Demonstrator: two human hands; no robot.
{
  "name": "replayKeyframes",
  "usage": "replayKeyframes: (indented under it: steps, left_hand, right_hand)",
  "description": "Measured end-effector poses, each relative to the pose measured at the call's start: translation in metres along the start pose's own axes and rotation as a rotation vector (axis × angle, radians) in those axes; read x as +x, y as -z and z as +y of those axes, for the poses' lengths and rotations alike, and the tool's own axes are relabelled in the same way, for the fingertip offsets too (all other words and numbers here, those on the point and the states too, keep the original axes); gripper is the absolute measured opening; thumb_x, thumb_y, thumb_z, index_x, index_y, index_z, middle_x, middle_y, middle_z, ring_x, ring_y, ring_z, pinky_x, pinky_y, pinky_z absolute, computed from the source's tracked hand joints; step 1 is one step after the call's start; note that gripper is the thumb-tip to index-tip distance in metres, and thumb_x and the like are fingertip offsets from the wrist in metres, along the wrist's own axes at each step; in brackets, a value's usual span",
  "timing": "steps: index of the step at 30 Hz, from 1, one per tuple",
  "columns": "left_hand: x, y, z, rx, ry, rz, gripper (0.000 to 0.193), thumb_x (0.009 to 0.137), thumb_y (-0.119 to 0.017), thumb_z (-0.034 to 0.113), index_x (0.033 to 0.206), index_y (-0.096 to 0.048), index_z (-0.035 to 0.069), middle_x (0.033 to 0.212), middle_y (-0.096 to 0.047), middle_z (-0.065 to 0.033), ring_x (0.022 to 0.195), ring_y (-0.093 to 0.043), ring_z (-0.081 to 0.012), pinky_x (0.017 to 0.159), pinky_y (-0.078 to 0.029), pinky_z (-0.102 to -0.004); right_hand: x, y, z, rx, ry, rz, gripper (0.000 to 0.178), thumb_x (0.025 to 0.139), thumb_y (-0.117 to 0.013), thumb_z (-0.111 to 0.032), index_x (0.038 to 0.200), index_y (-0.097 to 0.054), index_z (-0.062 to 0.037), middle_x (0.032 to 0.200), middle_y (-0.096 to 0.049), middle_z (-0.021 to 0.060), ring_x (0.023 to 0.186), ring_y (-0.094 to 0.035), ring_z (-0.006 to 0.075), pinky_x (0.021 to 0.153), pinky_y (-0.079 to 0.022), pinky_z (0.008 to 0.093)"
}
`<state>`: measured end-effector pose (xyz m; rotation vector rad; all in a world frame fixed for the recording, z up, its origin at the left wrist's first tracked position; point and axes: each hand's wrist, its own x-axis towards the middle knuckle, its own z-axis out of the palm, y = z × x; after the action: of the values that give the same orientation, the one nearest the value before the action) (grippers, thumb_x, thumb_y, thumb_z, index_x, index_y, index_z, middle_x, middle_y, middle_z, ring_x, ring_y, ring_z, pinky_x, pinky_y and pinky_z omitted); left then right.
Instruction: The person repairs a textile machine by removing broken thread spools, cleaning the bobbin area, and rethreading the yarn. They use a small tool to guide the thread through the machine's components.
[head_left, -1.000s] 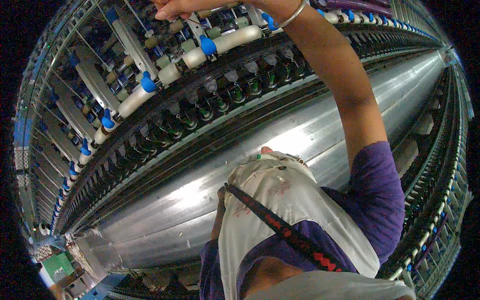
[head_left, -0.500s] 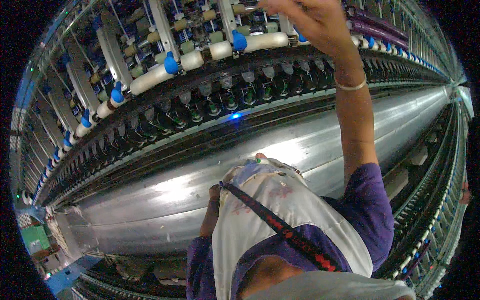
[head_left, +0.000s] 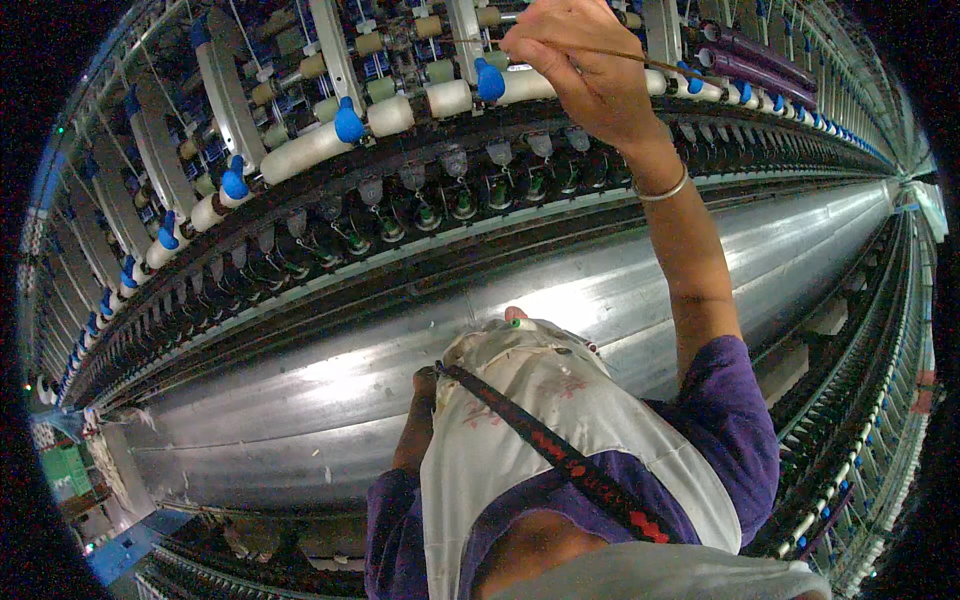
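Note:
My right hand (head_left: 590,85) is raised over the spinning machine, its fingers closed around a thin brown stick (head_left: 610,50). The stick crosses the hand almost level, with an end out on either side, in front of the rollers. Just below lies a row of white rollers (head_left: 525,86) with blue knobs (head_left: 490,80) between them. At my left side, against the cream apron (head_left: 540,400), my left hand (head_left: 426,384) hangs low. Its fingers are dark and mostly hidden. A small green-tipped white tube (head_left: 520,323) pokes out at the apron's front.
Beneath the rollers runs a long row of dark spindle positions (head_left: 420,210). A shiny metal floor (head_left: 330,385) stretches along the aisle. Two purple tubes (head_left: 755,72) lie at the upper right. Behind me, on the right, stands another machine row (head_left: 850,440).
My right hand has moved left and slightly down across the rollers. The stick now shows clearly; earlier the hand was blurred. My left hand stays at my side.

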<state>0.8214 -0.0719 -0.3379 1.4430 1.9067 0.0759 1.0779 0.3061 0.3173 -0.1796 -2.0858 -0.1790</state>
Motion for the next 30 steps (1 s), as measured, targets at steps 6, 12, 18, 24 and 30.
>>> replayKeyframes:
  steps: [6,12,18,24,30]
  left_hand:
    - [-0.002,-0.001,-0.002,0.003,0.001,-0.006,0.019,0.086,-0.054,0.018,0.091,-0.067,0.004,0.084,-0.066,-0.0082,0.075,-0.060,-0.0196,0.068,-0.048,-0.0308]
    - [-0.002,0.000,-0.003,0.001,0.007,-0.007,0.019,0.086,-0.054,0.017,0.091,-0.067,0.004,0.084,-0.065,-0.0078,0.075,-0.060,-0.0191,0.068,-0.048,-0.0304]
    - [0.000,-0.001,-0.003,0.003,0.007,-0.006,0.018,0.086,-0.055,0.016,0.092,-0.067,0.003,0.084,-0.065,-0.0075,0.075,-0.059,-0.0186,0.068,-0.048,-0.0299]
    - [0.000,-0.002,-0.003,-0.002,0.008,-0.006,0.018,0.086,-0.055,0.015,0.092,-0.067,0.003,0.084,-0.065,-0.0071,0.075,-0.059,-0.0182,0.068,-0.048,-0.0294]
    - [-0.002,-0.004,-0.002,-0.001,0.010,-0.001,0.018,0.086,-0.055,0.015,0.092,-0.067,0.003,0.084,-0.065,-0.0067,0.075,-0.059,-0.0177,0.068,-0.048,-0.0289]
  right_hand:
    - [0.004,-0.001,-0.001,0.007,-0.043,0.006,0.011,0.082,-0.063,-0.007,0.072,-0.061,-0.0015,0.074,-0.062,0.0093,0.074,-0.058,0.0265,0.068,-0.045,0.0388]
    - [0.005,-0.006,-0.001,-0.058,0.085,0.034,0.012,0.083,-0.062,-0.007,0.072,-0.061,-0.0012,0.072,-0.062,0.0087,0.073,-0.058,0.0253,0.068,-0.045,0.0378]
    - [0.005,-0.009,0.000,0.019,0.005,0.002,0.015,0.085,-0.060,-0.011,0.072,-0.061,-0.0023,0.072,-0.062,0.0078,0.072,-0.058,0.0244,0.068,-0.044,0.0377]
    - [0.008,-0.010,-0.004,0.011,-0.004,0.019,0.018,0.086,-0.060,-0.014,0.072,-0.062,-0.0038,0.071,-0.061,0.0078,0.071,-0.057,0.0243,0.066,-0.042,0.0371]
    - [0.015,-0.006,-0.011,-0.181,0.085,-0.081,0.016,0.085,-0.060,-0.011,0.072,-0.060,-0.0031,0.070,-0.060,0.0072,0.071,-0.057,0.0239,0.066,-0.043,0.0374]
